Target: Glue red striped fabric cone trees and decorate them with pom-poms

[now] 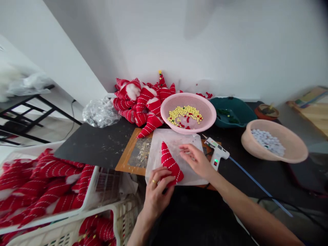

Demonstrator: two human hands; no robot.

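Note:
A red cone-shaped fabric piece with white dashed stripes lies on a white sheet, its tip pointing away. My left hand, with a ring on one finger, grips its lower left side. To the right of the cone, my right hand hovers over the sheet with its fingers apart and nothing in them. A white glue gun with a green light and a blue glue stick lies just right of the sheet.
Behind the sheet stands a pink basket with yellow and red bits, beside a pile of red striped pieces. A teal bowl and a peach bowl of white bits stand right. Crates of red pieces are at left.

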